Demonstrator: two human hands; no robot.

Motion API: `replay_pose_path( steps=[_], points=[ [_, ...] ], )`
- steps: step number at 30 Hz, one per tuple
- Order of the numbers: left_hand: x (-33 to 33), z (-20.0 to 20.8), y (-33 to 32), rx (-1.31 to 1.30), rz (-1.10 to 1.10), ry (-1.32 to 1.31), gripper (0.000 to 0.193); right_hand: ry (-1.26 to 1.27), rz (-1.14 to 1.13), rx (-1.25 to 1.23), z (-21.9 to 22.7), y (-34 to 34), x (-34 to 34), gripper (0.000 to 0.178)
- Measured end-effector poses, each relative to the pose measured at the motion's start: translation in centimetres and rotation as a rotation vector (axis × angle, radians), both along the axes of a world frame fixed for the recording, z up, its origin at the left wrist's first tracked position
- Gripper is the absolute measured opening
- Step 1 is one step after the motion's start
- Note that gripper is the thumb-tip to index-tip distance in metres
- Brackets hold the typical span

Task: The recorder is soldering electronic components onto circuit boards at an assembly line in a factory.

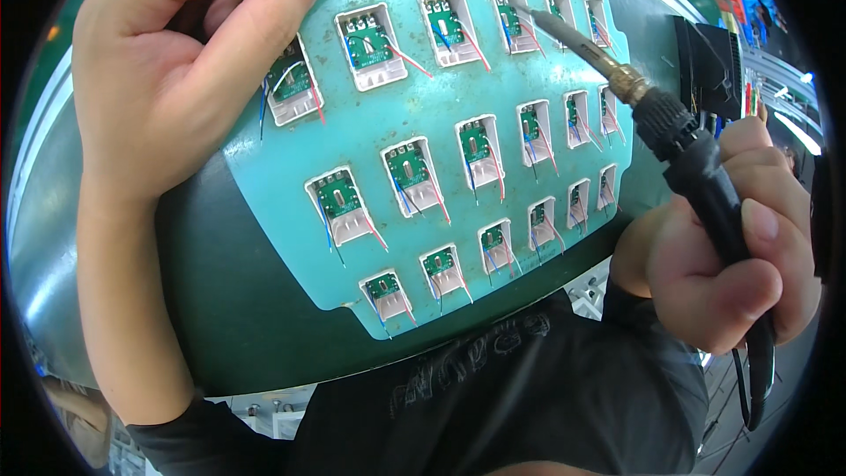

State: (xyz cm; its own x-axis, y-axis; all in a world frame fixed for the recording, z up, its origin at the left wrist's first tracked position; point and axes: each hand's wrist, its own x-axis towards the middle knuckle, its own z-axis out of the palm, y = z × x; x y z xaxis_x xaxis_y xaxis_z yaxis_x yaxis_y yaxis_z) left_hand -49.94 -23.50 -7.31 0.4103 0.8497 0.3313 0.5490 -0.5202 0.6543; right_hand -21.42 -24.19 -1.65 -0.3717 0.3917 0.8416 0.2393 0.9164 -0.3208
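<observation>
A soldering iron (665, 119) is gripped in my right hand (731, 273), its tip slanting up and left. The tip is at a small green circuit board (509, 21) in the far row of a teal tray (273, 181); I cannot tell if they touch. My left hand (167, 70) is over the tray's far left corner, thumb and index finger pinched together. Whatever they hold, if anything, is too small to make out. Several white housings sit in the tray's three rows, each with a green board and thin red, blue and other wires.
The tray lies on a dark green work surface (229, 317), whose near edge is close to my body. A black box (709, 66) stands to the right of the tray. The iron's cord (745, 388) hangs below my right hand.
</observation>
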Motion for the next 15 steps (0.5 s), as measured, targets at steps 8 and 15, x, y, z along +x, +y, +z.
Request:
replay_pose_path(
  steps=[8, 15],
  points=[
    [0.22, -0.31, -0.02, -0.004, 0.025, -0.015, 0.013, -0.053, 0.055, -0.032, 0.11, 0.06, 0.82, 0.031],
    [0.12, -0.27, 0.05, 0.02, 0.016, -0.015, 0.013, -0.093, 0.105, -0.06, -0.28, 0.68, -0.06, 0.031]
  ],
)
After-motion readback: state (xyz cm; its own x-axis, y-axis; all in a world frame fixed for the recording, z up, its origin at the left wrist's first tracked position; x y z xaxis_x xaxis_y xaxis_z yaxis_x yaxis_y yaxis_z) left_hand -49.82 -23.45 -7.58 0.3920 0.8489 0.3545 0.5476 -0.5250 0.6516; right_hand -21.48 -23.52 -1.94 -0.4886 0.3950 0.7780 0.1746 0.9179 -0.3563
